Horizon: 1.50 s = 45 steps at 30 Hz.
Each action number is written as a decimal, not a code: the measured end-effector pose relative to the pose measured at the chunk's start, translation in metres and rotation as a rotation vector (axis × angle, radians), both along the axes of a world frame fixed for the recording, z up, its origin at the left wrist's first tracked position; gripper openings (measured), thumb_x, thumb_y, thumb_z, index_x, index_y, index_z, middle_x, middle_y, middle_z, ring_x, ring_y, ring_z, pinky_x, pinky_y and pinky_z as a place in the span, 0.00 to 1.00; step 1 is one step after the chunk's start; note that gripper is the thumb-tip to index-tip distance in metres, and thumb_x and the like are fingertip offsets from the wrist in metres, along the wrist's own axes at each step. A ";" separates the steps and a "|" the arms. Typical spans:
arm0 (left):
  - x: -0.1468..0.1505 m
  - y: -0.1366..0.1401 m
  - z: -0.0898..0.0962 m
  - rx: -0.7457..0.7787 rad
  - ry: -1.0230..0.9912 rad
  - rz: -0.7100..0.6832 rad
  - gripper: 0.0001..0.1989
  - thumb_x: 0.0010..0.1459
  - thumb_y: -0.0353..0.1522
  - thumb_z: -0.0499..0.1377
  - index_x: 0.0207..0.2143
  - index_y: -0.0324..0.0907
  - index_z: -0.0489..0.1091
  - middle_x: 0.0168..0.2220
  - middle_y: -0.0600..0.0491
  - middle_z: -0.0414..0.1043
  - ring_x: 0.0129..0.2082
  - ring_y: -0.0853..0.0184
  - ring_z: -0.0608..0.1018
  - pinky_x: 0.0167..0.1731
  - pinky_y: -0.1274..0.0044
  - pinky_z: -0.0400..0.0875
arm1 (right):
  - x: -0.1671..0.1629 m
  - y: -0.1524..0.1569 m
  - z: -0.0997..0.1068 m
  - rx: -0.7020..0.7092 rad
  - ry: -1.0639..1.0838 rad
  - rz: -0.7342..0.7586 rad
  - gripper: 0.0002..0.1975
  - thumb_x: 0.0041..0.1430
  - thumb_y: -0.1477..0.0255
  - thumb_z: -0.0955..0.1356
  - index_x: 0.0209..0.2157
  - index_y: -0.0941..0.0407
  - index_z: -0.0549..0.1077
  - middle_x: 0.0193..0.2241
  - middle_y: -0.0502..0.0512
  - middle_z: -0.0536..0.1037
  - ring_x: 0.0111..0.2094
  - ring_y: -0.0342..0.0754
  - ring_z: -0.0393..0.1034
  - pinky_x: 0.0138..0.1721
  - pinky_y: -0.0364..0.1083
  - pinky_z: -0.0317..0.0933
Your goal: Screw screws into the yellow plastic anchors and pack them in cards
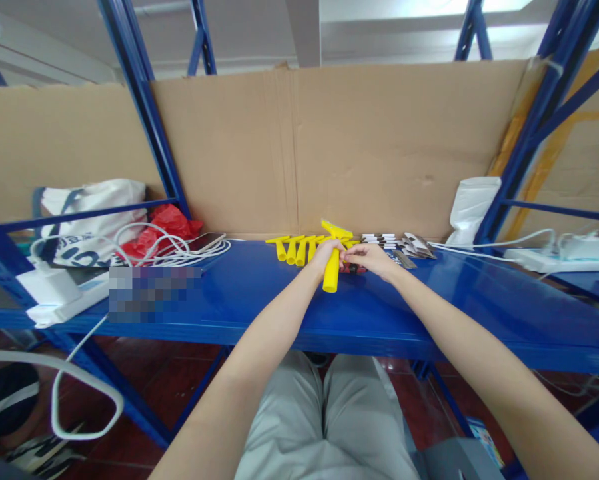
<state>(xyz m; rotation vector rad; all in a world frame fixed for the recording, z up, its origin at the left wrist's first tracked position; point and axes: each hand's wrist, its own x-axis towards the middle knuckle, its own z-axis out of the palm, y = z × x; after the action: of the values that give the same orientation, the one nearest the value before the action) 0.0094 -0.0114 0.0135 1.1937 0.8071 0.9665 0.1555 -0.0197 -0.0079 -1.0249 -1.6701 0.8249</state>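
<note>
1. Plainly, from the head view, we had a yellow tool (332,269) raised just over the blue tabletop (259,287), in front of our body, its open-ended tubular handle (330,283) pointing back at us and its wide head (336,230) facing the cardboard.

2. We judged it light and stiff, most likely hollow moulded plastic: hard to crush by hand, though its smooth round handle might twist or slide under a loose hold.

3. We thought the upper handle, just below the head, the best place to take it, since fingers could wrap there and check any turning.

4. Our left grip (325,253) was closed around that very part, leaving the lower handle bare.

5. Our right grip (372,259) came in from the side, fingertips drawn close together next to the tool and the left fingers; we could not tell whether it pinched anything.

6. We held both forearms stretched forward and converging, the right hand palm-down, with a dark red item (353,269) partly hidden beneath it.

7. Just left of our hands stood a row of similar yellow tools (291,252); to the right lay black-and-white pieces (379,239) and a cluster of greyish pieces (419,245).
</note>
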 end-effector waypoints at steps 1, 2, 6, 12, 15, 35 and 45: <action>0.000 0.000 0.000 0.001 -0.004 0.001 0.06 0.43 0.27 0.51 0.16 0.41 0.60 0.08 0.56 0.59 0.08 0.74 0.61 0.13 0.82 0.58 | 0.000 0.000 0.000 0.003 -0.004 -0.013 0.13 0.37 0.64 0.75 0.25 0.57 0.78 0.26 0.53 0.79 0.29 0.46 0.71 0.40 0.49 0.65; 0.000 0.000 0.000 0.003 -0.008 0.002 0.06 0.44 0.27 0.51 0.16 0.41 0.60 0.08 0.56 0.60 0.08 0.74 0.61 0.13 0.82 0.58 | 0.000 0.000 0.000 0.004 -0.007 -0.019 0.12 0.37 0.64 0.75 0.25 0.57 0.78 0.26 0.52 0.78 0.29 0.46 0.71 0.40 0.48 0.65; 0.001 0.000 -0.001 0.024 -0.049 0.034 0.07 0.43 0.27 0.51 0.15 0.41 0.60 0.09 0.56 0.60 0.08 0.74 0.61 0.13 0.81 0.57 | -0.001 -0.002 0.001 0.002 0.001 -0.015 0.13 0.37 0.64 0.75 0.26 0.57 0.78 0.26 0.52 0.78 0.28 0.44 0.70 0.38 0.47 0.65; 0.002 0.001 -0.004 0.036 -0.078 0.096 0.11 0.43 0.27 0.48 0.11 0.40 0.60 0.07 0.54 0.57 0.09 0.74 0.60 0.16 0.80 0.57 | -0.003 -0.002 0.001 0.023 0.005 -0.036 0.13 0.37 0.63 0.75 0.25 0.57 0.77 0.25 0.52 0.78 0.27 0.44 0.69 0.34 0.47 0.64; 0.002 0.001 -0.003 0.035 -0.079 0.099 0.11 0.42 0.27 0.48 0.11 0.40 0.61 0.08 0.53 0.57 0.10 0.73 0.60 0.16 0.79 0.57 | -0.004 -0.002 0.001 0.033 0.007 -0.054 0.14 0.37 0.63 0.75 0.25 0.57 0.77 0.25 0.52 0.78 0.27 0.44 0.69 0.33 0.46 0.64; 0.004 -0.007 0.003 -0.065 -0.248 -0.007 0.11 0.46 0.30 0.51 0.12 0.41 0.59 0.09 0.56 0.56 0.10 0.74 0.60 0.15 0.82 0.59 | -0.015 -0.011 0.001 -0.263 0.382 0.082 0.14 0.32 0.68 0.76 0.23 0.58 0.73 0.20 0.48 0.71 0.22 0.37 0.60 0.25 0.41 0.55; 0.007 -0.006 0.001 -0.119 -0.282 -0.003 0.09 0.44 0.29 0.49 0.14 0.41 0.59 0.09 0.55 0.56 0.12 0.73 0.62 0.16 0.81 0.61 | -0.017 -0.012 0.004 -0.342 0.409 0.092 0.12 0.34 0.71 0.75 0.21 0.58 0.70 0.20 0.48 0.71 0.21 0.37 0.59 0.28 0.42 0.59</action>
<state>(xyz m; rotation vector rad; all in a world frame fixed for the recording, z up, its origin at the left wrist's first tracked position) 0.0162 -0.0173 0.0149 0.9307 0.6282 1.0428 0.1388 -0.0317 -0.0040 -0.9305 -1.2586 1.3181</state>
